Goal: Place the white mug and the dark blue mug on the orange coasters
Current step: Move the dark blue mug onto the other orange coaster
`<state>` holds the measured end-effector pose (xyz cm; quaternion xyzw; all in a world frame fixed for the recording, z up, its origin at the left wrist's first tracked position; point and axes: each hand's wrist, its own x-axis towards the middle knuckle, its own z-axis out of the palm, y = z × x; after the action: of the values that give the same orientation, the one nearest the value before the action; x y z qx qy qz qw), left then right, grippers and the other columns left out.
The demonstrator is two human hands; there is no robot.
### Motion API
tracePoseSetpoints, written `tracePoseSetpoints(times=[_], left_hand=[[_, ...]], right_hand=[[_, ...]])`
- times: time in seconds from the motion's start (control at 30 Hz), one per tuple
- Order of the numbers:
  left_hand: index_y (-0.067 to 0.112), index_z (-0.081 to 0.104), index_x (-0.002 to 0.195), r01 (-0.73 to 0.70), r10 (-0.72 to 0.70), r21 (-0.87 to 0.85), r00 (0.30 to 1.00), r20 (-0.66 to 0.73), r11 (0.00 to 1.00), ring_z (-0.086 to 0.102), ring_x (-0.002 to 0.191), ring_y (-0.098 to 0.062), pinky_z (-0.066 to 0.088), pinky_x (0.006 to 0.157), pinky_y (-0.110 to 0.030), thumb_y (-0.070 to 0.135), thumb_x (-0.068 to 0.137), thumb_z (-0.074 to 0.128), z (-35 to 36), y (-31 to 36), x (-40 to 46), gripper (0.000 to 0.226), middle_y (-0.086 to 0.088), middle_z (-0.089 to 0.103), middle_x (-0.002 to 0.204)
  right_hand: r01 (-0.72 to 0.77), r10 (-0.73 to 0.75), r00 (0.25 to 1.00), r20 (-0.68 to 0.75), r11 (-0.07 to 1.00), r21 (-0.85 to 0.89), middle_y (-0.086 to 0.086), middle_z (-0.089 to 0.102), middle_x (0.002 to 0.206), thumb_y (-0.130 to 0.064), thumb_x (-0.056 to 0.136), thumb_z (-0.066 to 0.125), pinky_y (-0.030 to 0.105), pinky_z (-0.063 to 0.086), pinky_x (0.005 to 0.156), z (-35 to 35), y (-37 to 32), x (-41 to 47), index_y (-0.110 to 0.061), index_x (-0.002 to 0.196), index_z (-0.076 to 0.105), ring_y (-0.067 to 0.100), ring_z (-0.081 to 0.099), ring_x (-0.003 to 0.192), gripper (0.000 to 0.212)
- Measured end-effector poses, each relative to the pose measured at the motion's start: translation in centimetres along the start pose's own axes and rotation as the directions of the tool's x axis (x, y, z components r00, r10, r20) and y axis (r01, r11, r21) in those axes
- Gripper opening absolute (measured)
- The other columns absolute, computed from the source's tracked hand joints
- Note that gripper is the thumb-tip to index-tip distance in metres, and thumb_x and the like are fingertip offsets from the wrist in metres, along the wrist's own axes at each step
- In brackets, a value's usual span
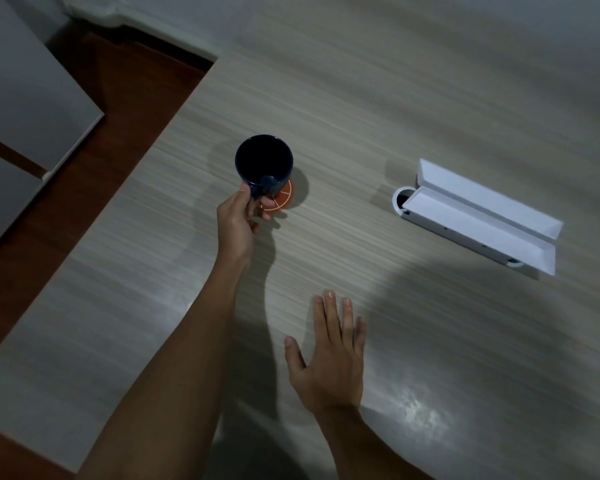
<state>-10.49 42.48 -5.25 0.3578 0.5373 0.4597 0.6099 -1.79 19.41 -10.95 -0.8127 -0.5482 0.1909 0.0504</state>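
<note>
The dark blue mug (pixel 264 164) is gripped at its handle by the left hand (pixel 238 223) over an orange coaster (pixel 280 199); the right hand (pixel 329 355) is spread flat on the table (pixel 430 98).

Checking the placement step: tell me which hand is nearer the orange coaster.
Left. The left hand holds the dark blue mug by its handle right at the orange coaster. The right hand lies flat on the table, well nearer the person.

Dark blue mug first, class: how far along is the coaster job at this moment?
Done: nothing clearly finished. In hand: the left hand holds the dark blue mug by its handle over an orange coaster. The right hand is empty. Left: the white mug, which is not in view.
</note>
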Motion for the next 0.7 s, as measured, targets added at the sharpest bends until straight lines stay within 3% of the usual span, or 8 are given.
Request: tracePoseSetpoints(times=[0.17, 0.37, 0.57, 0.7], left_hand=[[0.027, 0.052, 0.052, 0.014, -0.015, 0.041, 1.000, 0.008, 0.999, 0.055, 0.055, -0.013, 0.029, 0.050, -0.029, 0.027, 0.102, 0.041, -0.2, -0.1, 0.2, 0.052, 0.007, 0.070, 0.060], [0.018, 0.062, 0.088, -0.009, 0.002, 0.069, 0.994, 0.110, 0.998, 0.064, 0.059, -0.019, 0.036, 0.051, -0.028, 0.040, 0.100, 0.042, -1.4, -0.8, -0.6, 0.033, -0.008, 0.074, 0.090], [0.026, 0.052, 0.129, -0.028, 0.033, -0.055, 0.994, 0.104, 0.998, 0.068, 0.062, -0.022, 0.048, 0.050, -0.028, 0.045, 0.103, 0.035, -2.5, -0.9, -3.7, 0.036, -0.014, 0.072, 0.116], [0.024, 0.046, 0.137, -0.019, 0.018, 0.045, 0.999, 0.038, 0.999, 0.072, 0.084, -0.025, 0.055, 0.061, -0.032, 0.046, 0.101, 0.041, -4.0, -1.3, -7.4, 0.043, -0.006, 0.067, 0.125]], right_hand=[[-0.001, 0.001, 1.000, -0.002, 1.000, 0.012, 0.001, 0.008, 0.174, -0.065, 0.095, 0.036, 0.055, 0.009, 0.128, 0.1, 0.1, -0.1, -0.023, 0.163, 0.013, 0.026, -0.002, 0.160, 0.083], [-0.006, 0.006, 1.000, 0.009, 1.000, -0.012, 0.001, 0.005, 0.174, -0.066, 0.096, 0.030, 0.055, 0.010, 0.129, 0.0, 0.0, -0.2, -0.023, 0.163, 0.009, 0.025, -0.005, 0.160, 0.082], [0.022, -0.022, 1.000, -0.005, 1.000, 0.020, 0.001, 0.002, 0.174, -0.064, 0.097, 0.030, 0.053, 0.004, 0.129, -0.2, 0.1, -0.4, -0.023, 0.163, 0.008, 0.024, -0.007, 0.160, 0.082], [0.025, -0.024, 1.000, -0.013, 0.999, 0.026, 0.001, 0.000, 0.174, -0.065, 0.097, 0.028, 0.052, -0.001, 0.129, -0.4, 0.1, -0.6, -0.023, 0.163, 0.006, 0.025, -0.008, 0.160, 0.081]])
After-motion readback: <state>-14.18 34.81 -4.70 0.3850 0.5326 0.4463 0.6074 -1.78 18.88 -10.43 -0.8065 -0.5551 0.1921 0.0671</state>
